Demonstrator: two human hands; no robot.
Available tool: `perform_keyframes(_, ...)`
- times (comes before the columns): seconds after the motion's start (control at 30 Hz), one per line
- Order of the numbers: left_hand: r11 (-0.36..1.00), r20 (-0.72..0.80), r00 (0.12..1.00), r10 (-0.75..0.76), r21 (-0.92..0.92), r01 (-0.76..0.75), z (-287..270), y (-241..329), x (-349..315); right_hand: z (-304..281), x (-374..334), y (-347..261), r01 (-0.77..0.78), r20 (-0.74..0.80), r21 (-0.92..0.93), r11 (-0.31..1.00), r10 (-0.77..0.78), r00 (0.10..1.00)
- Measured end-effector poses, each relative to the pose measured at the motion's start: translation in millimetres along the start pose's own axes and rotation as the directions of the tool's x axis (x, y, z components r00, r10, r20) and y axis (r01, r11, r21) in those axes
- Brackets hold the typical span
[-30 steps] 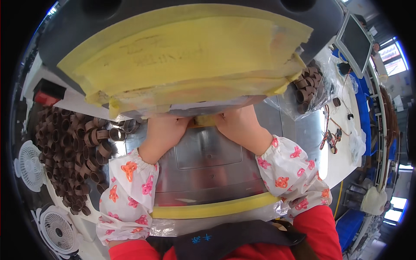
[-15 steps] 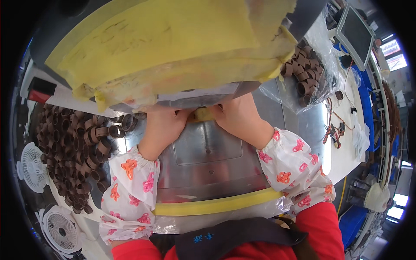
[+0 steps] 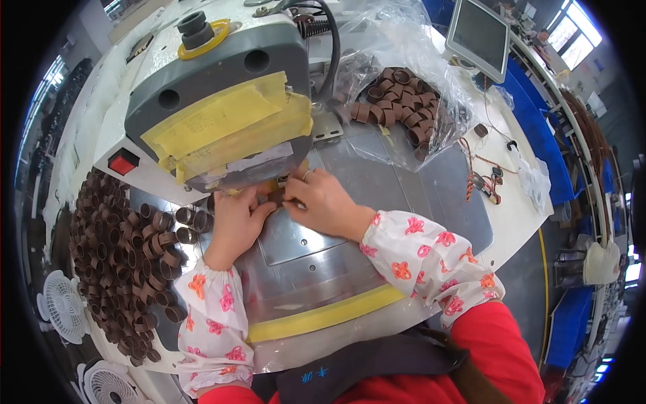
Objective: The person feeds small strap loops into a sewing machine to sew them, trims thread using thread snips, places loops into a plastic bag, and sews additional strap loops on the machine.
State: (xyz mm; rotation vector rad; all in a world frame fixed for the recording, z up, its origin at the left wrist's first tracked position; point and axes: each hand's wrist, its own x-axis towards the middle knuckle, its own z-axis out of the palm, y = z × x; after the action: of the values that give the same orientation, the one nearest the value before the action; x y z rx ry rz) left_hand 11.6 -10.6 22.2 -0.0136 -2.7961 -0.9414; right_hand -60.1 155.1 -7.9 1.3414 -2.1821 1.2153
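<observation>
We have both hands close together just below the near side of the grey machine head [image 3: 208, 84], with our fingertips gathered at a small brown band [image 3: 276, 195]. Our right hand [image 3: 319, 200] pinches the band between thumb and fingers, a ring showing on one finger. Our left hand [image 3: 235, 222] is bent in beside it, thumb tip next to the band; we cannot tell whether its fingers close on it too, as the machine head hides part of them. White patterned sleeves [image 3: 431, 259] cover our forearms.

The metal plate [image 3: 441, 215] spreads under our hands and out to the right of the machine head, and a yellow strip [image 3: 330, 313] runs along its edge on our side. Yellow tape [image 3: 232, 124] is stuck to the machine head's face, and a red switch [image 3: 123, 161] sits on the white housing to its left. Left of the machine head we see a large heap of brown rings [image 3: 121, 262]; to its right, a clear plastic bag [image 3: 447, 135] holds more. Farther right of it stands a screen [image 3: 478, 40].
</observation>
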Motion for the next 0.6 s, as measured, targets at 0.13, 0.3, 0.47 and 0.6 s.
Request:
perform_keyframes(0.13, 0.975, 0.016, 0.997, 0.073, 0.211, -0.075, -30.9, -2.0, -37.6, 29.9, -1.8, -33.7, -0.049, 0.128, 0.1, 0.994, 0.036, 0.991)
perform_keyframes(0.3, 0.952, -0.037, 0.992, -0.119, 0.278, 0.124, -51.7, -12.7, -66.3, 65.2, 15.3, -51.7, 0.04, 0.161, 0.166, 0.985, -0.067, 0.985)
perform_keyframes(0.47, 0.938, -0.215, 0.976, -0.009, 0.338, 0.083, -42.0, 9.2, -57.2, 5.3, 11.1, -37.6, 0.081, 0.204, -0.019, 0.997, -0.076, 0.976)
perform_keyframes(0.6, 0.957, -0.159, 0.977, 0.143, 0.272, -0.096, -4.5, 28.5, -34.1, -93.7, 2.6, 16.4, -0.161, -0.036, -0.374, 0.913, 0.159, 0.987)
